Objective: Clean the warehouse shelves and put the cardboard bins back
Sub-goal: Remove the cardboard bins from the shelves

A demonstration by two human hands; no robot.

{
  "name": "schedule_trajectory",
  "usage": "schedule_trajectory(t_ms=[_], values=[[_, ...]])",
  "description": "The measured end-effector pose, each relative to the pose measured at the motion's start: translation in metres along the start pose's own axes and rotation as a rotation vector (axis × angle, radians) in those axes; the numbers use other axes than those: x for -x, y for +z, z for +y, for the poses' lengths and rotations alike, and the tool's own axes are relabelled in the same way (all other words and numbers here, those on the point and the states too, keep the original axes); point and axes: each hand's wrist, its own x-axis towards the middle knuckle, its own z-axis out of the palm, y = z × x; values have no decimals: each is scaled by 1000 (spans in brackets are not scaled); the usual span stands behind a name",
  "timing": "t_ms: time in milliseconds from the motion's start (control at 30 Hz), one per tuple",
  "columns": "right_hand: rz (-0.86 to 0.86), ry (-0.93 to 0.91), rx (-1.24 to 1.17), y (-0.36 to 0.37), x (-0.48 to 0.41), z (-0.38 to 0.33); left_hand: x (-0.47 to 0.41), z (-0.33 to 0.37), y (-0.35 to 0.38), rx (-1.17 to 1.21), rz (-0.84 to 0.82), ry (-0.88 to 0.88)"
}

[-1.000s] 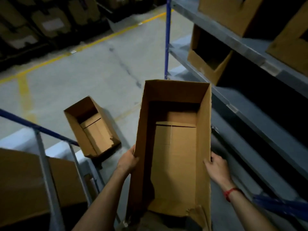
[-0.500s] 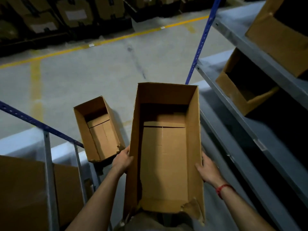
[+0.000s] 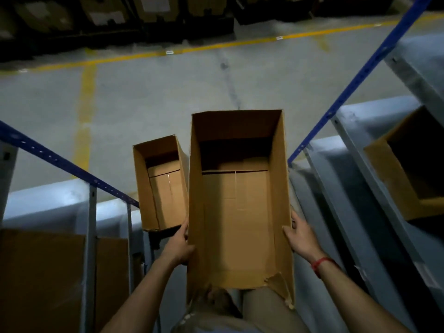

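I hold a long open cardboard bin (image 3: 237,207) in front of me, empty, with a torn near corner. My left hand (image 3: 179,246) grips its left wall and my right hand (image 3: 299,236) grips its right wall, thumb over the rim. A second, smaller open cardboard bin (image 3: 161,183) lies on the concrete floor just left of the held one. Another cardboard bin (image 3: 408,164) sits on the grey shelf (image 3: 355,169) to my right.
Grey shelf racks with blue uprights (image 3: 360,70) flank me on both sides. Flat cardboard (image 3: 40,280) fills the lower left rack. The concrete aisle (image 3: 156,97) with yellow lines stretches ahead; dark stacked boxes (image 3: 153,10) line the far side.
My view has swung left away from the right shelf toward the aisle. The held bin stays in both hands and now sits closer beside the bin on the floor.
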Motion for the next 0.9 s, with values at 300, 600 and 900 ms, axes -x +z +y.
schedule_trajectory(t_ms=[300, 600, 900], values=[[-127, -34, 73, 14, -139, -40, -64, 26, -31, 169, 100, -9], [-240, 51, 142, 13, -298, -60, -170, 63, -31, 283, 236, -75], [-230, 127, 165, 86, -410, -23, -321, 16, -44, 299, 148, -192]])
